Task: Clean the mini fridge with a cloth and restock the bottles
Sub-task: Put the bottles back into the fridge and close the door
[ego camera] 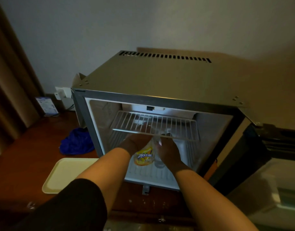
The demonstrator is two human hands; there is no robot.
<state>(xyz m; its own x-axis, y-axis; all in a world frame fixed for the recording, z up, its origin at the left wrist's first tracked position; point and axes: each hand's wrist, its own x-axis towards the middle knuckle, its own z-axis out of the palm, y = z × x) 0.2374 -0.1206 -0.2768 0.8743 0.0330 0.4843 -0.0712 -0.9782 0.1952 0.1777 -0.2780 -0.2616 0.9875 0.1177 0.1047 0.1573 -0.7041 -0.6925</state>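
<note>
We reach with both hands into the open mini fridge (160, 77), under its white wire shelf (154, 125). Our left hand (135, 140) is curled around the neck of a bottle with a yellow label (144, 157); our right hand (168, 151) grasps a clear bottle (158, 161) just beside it, on the right. Both bottles are touching or almost touching, between the two hands, low in the lower compartment. Their long axes run from the fridge floor up toward the shelf, leaning a little away from us, and whether their bases already rest on the floor we cannot tell. The tops come very close to the shelf wires, so we judge that the next move must keep the bottles low and push them deeper before we let go.

The fridge floor is white and ribbed. The fridge stands on a dark wooden table (26, 147). To the left lie a blue cloth (76, 144) and a pale empty tray (63, 175). The door (268, 164) hangs open on the right. The room is dim, with a plain wall and a curtain (8, 72) at far left.
</note>
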